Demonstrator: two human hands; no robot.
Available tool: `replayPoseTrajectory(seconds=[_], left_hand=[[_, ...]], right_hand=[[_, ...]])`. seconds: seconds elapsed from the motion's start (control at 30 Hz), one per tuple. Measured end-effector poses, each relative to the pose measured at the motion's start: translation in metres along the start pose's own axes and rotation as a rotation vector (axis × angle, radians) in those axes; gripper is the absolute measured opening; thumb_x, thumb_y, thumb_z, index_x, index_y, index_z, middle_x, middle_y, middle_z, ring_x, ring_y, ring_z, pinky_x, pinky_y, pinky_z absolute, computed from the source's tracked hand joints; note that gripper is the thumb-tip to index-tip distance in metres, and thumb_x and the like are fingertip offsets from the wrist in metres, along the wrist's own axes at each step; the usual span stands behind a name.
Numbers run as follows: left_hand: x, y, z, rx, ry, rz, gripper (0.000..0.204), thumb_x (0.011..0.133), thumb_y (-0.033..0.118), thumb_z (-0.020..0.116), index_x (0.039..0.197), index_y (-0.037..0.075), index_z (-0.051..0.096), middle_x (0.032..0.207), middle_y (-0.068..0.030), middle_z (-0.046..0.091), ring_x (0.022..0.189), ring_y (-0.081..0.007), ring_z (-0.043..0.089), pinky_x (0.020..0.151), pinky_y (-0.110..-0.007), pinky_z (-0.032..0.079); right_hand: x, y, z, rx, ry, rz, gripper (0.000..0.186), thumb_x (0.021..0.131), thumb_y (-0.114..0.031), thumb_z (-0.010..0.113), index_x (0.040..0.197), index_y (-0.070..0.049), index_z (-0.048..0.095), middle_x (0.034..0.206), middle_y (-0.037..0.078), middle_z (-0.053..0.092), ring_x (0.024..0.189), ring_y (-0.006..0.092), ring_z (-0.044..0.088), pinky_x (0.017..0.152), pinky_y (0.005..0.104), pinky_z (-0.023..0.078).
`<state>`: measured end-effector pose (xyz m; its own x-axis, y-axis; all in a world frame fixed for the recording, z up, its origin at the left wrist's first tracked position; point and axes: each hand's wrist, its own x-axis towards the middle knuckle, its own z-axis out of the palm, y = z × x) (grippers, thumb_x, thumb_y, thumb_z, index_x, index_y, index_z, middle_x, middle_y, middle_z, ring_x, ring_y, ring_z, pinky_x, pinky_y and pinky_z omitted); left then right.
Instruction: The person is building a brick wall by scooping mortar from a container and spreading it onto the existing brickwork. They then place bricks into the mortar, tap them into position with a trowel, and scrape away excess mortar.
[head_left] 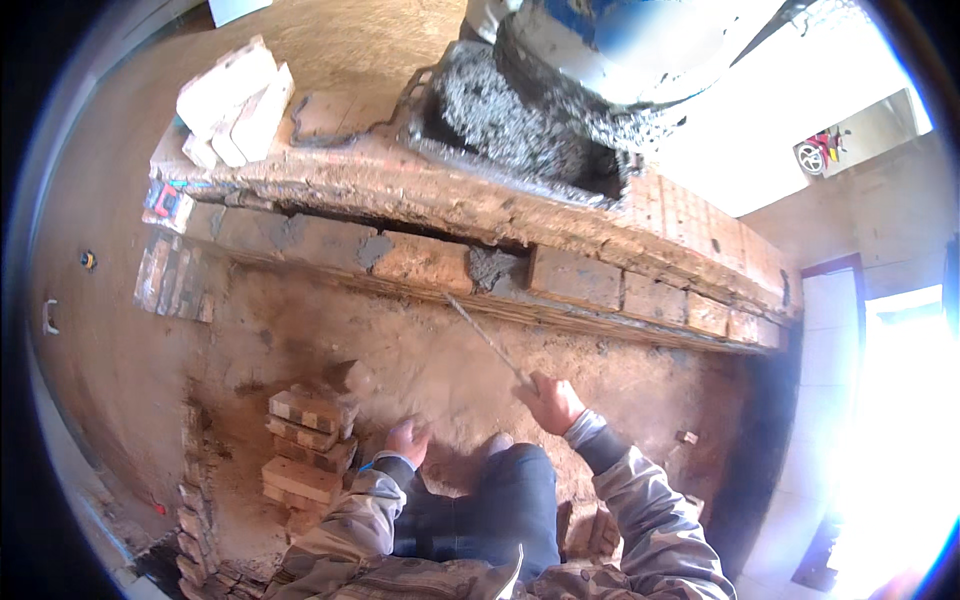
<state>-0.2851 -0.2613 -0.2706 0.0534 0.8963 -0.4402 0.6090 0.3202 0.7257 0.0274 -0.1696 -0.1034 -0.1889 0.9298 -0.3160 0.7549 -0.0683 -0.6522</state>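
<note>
My right hand (552, 402) is closed around the near end of a thin, straight grey tool (487, 341). Its far end reaches up to the near face of a low brick wall (425, 262). The tool shows only as a narrow line, so its kind is unclear. Grey mortar (492, 268) fills a gap in the wall's top course, left of a wide brick (575, 278). My left hand (407, 440) hangs low in front of my knees, right of a brick stack (303, 410). Blur hides its fingers, and I see nothing held in it.
Beyond the wall, a dark tub (500, 180) holds wet mortar under a large mortar-smeared bucket (620, 60). Pale bricks (235, 100) are piled at the ledge's left end. More bricks (592, 530) lie beside my right leg. A bright doorway (905, 400) stands at right.
</note>
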Motion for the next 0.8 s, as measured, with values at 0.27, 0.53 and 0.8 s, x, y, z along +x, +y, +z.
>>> replayPoseTrajectory(seconds=[0.27,0.53,0.8], left_hand=[[-0.106,-0.005,-0.152,0.198,-0.171,-0.269,0.057,0.094,0.055,0.045,0.108,0.008,0.072,0.112,-0.0213,0.07,0.106,-0.0428,0.063,0.092,-0.05,0.048],[-0.13,0.014,-0.298,-0.257,-0.085,-0.72,0.049,0.093,0.049,0.065,0.107,0.002,0.07,0.081,-0.0086,0.068,0.069,-0.0234,0.065,0.056,-0.041,0.048],[-0.123,0.004,-0.332,-0.531,0.018,-0.752,0.052,0.094,0.049,0.062,0.113,0.002,0.069,0.094,-0.0101,0.07,0.077,-0.0272,0.067,0.062,-0.041,0.055]], right_hand=[[-0.123,-0.077,-0.034,-0.093,-0.032,0.352,0.047,0.092,-0.046,0.062,0.093,0.001,0.066,0.089,0.03,0.067,0.089,0.0478,0.066,0.077,0.0529,0.052],[-0.176,-0.118,-0.065,-0.152,0.092,0.638,0.055,0.09,-0.052,0.06,0.094,0.002,0.071,0.095,0.03,0.068,0.098,0.0475,0.065,0.085,0.0521,0.052],[-0.13,-0.09,-0.089,-0.331,0.005,0.225,0.043,0.098,-0.048,0.048,0.106,-0.012,0.07,0.091,0.024,0.068,0.091,0.0427,0.066,0.079,0.0496,0.053]])
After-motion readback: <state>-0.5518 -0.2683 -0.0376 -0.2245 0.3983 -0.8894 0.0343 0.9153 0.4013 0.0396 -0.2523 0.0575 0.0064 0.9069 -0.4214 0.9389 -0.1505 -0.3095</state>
